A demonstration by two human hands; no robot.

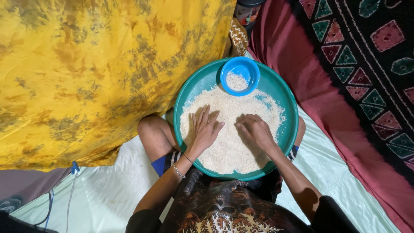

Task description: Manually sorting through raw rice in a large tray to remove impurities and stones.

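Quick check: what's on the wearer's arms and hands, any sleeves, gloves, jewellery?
Both hands are bare, no gloves. The left hand has two bands at the wrist: a thin dark band and, further up the forearm, a silvery beaded bracelet. The right hand shows no jewellery. Forearms are uncovered; dark short sleeves begin near the elbows at the bottom edge.

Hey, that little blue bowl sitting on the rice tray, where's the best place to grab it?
Pinch the blue bowl by its near rim, coming from above. It sits upright and open at the far edge of the teal tray, partly filled with rice, so lifting it level probably avoids spills.
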